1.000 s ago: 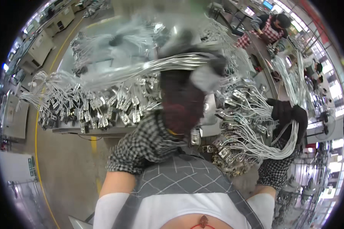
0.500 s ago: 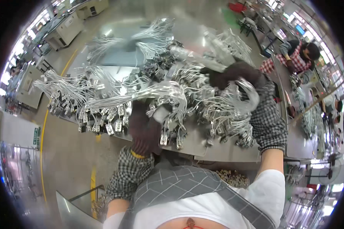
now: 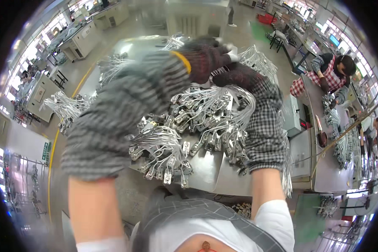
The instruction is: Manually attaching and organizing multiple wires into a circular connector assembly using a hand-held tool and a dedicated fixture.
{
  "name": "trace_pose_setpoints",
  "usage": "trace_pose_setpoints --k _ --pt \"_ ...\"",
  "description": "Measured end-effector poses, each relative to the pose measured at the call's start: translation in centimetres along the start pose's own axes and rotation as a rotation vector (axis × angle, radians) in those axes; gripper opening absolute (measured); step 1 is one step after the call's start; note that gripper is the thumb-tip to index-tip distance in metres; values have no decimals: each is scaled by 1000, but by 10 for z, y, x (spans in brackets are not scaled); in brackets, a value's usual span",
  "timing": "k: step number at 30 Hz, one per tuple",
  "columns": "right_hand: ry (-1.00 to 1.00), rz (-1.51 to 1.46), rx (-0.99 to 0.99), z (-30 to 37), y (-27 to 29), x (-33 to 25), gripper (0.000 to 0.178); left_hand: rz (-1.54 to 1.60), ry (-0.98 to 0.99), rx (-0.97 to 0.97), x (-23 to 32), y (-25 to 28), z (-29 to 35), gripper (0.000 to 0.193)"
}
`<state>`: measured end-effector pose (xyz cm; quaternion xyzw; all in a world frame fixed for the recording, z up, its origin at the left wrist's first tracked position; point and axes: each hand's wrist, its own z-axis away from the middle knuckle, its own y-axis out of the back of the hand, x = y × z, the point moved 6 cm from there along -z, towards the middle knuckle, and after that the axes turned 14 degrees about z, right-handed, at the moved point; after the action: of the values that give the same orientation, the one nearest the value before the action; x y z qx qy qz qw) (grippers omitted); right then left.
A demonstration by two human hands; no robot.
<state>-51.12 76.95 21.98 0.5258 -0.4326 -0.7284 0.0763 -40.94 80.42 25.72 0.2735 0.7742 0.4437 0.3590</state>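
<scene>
My left hand (image 3: 203,59), in a dark knitted glove with a yellow cuff edge, reaches across to the far side of the pile. Its fingers are curled beside a small whitish piece (image 3: 232,53), which I cannot make out. Touching or nearly touching it is my right hand (image 3: 241,77), also gloved, closed around the upper part of a bundle of white wires (image 3: 250,98). The wires bend down from there to metal-ended connectors (image 3: 231,145). Another wire bundle (image 3: 155,140) lies nearer me, its metal ends over the table's front edge. My left sleeve hides the pile's left part.
More wire bundles lie at the left (image 3: 67,105) and far right (image 3: 258,61) of the metal table (image 3: 208,164). A grey box-shaped device (image 3: 293,113) stands on the right. Beyond it, a person in a checked apron (image 3: 334,77) works at another bench (image 3: 332,164).
My left hand has swung from the near edge up and across to beside my right hand. My right hand has shifted slightly left. The view has moved too.
</scene>
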Motion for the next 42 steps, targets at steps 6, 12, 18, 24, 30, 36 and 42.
trace_pose_setpoints --k 6,12,18,24,30,36,42 --pt "-47 -282 586 129 -37 86 56 533 223 -208 -23 -45 -8 53" --pt "-64 -558 1069 156 -75 75 19 869 380 -265 -46 -49 0 65" --pt "13 -603 1468 280 -55 61 34 736 322 -501 -49 -73 -30 24" --pt "-154 0 1462 327 -73 39 42 720 525 -439 -41 -41 -87 44" --pt "-27 -364 1305 287 -81 56 43 197 235 -611 -149 -85 -109 81" --pt "293 -471 845 191 -47 44 38 595 613 -79 -88 122 -78 46" --pt "296 -625 507 44 -98 37 69 -433 -180 -334 -110 136 -94 39"
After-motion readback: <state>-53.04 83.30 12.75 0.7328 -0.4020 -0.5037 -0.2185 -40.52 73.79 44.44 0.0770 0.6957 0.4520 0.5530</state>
